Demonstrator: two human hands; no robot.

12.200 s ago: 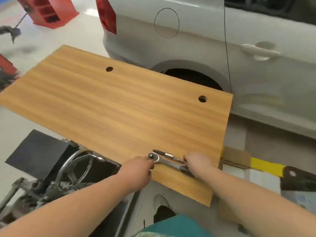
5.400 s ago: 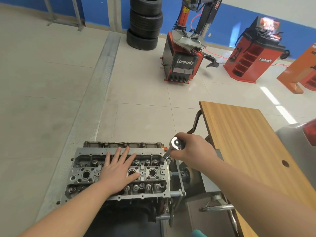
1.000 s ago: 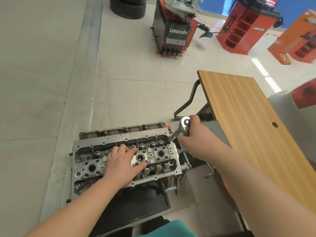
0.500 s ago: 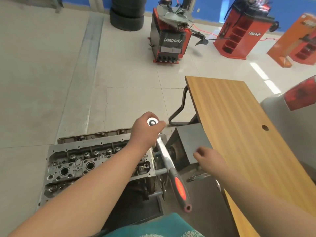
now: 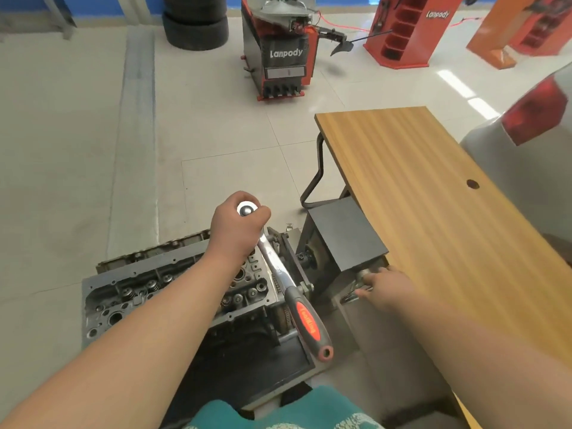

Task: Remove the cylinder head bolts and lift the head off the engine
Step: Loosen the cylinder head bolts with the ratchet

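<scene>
A: Cylinder head (image 5: 173,289) sits on top of the engine, which is carried on a stand on the floor just left of the wooden bench (image 5: 433,212); valve springs and plug wells are exposed.

B: And the hands?

A: Left hand (image 5: 238,224) is wrapped around the head of the ratchet wrench (image 5: 288,286), over the right end of the cylinder head; the chrome shank and red-and-black grip slope down toward the person, free of any hold; right hand (image 5: 383,284) is well apart from it, fingers curled on a metal handle (image 5: 356,294) at the stand's dark gearbox (image 5: 343,236).

B: Which step, then?

A: Bolt removal, I'd say, not lifting; the head looks seated; whether the socket is on a bolt I cannot tell, since the left hand covers it.

B: Next move?

A: Likely steadying the stand, then bringing the right hand to the red grip for leverage while the left keeps the socket square; a tilted socket could slip off.

B: Anything else about?

A: A Lanpody tyre changer (image 5: 281,48), stacked tyres (image 5: 195,23) and a car's rear corner (image 5: 532,144) at the right.
</scene>
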